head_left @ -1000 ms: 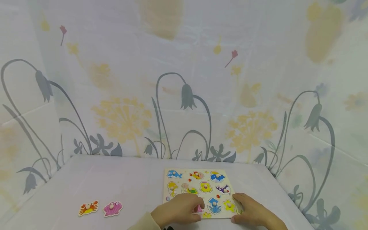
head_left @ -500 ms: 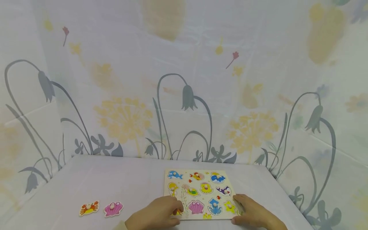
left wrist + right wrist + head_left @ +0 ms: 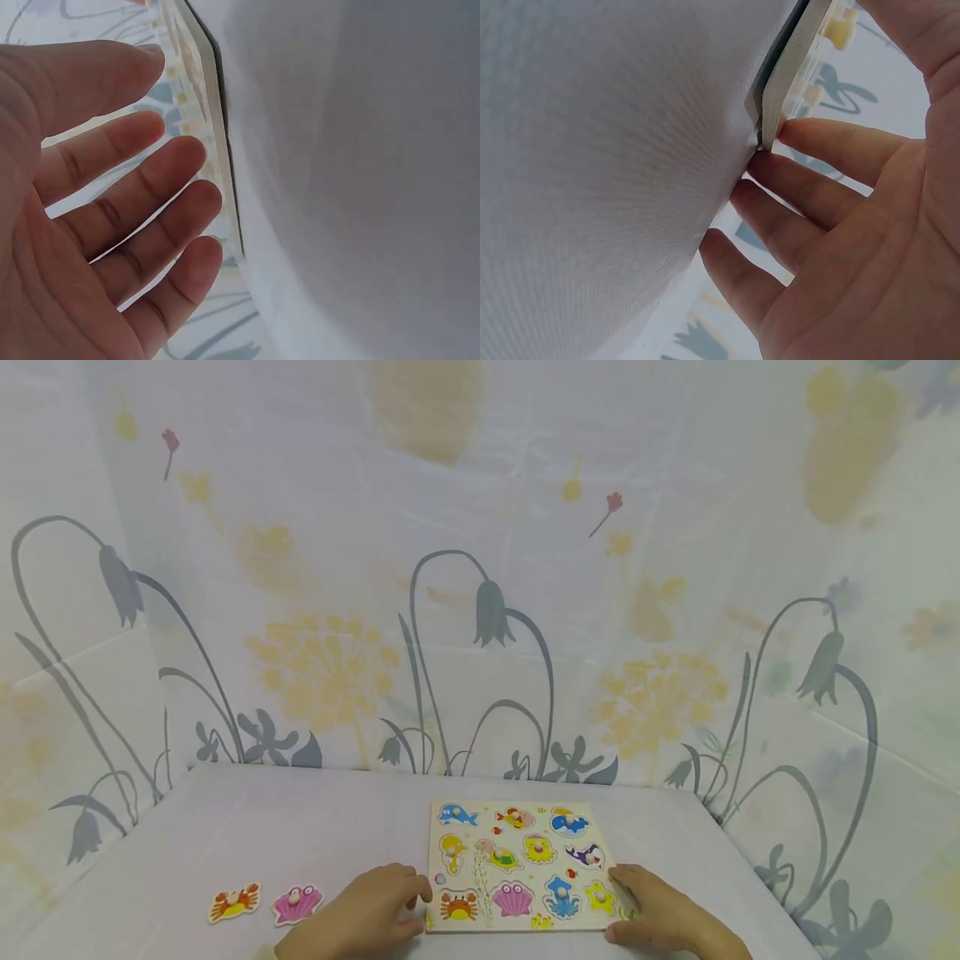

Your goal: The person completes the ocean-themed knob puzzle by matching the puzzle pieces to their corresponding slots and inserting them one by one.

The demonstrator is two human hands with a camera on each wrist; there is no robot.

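A cream peg puzzle board point(image 3: 480, 829) with sea animals lies flat on the table. Most of its animals carry small round knobs, among them the blue octopus point(image 3: 562, 897) and the yellow starfish point(image 3: 600, 897). The crab picture point(image 3: 459, 907) and pink shell picture point(image 3: 513, 900) in its front row show no knob. My left hand point(image 3: 367, 910) is beside the board's left edge, fingers loosely bent and holding nothing. At the right edge rests my right hand point(image 3: 663, 912); in the right wrist view its nearly straight index finger point(image 3: 840, 146) touches the board's side.
Left of my left hand, a loose crab piece point(image 3: 234, 902) and a loose pink shell piece point(image 3: 297, 904) lie on the white table point(image 3: 337, 814), knobs up. A flower-printed curtain point(image 3: 480, 693) stands behind the table and along both sides.
My left hand has moved left across the front of the board and off its left edge, uncovering the shell and crab pictures. My right hand has stayed at the right edge.
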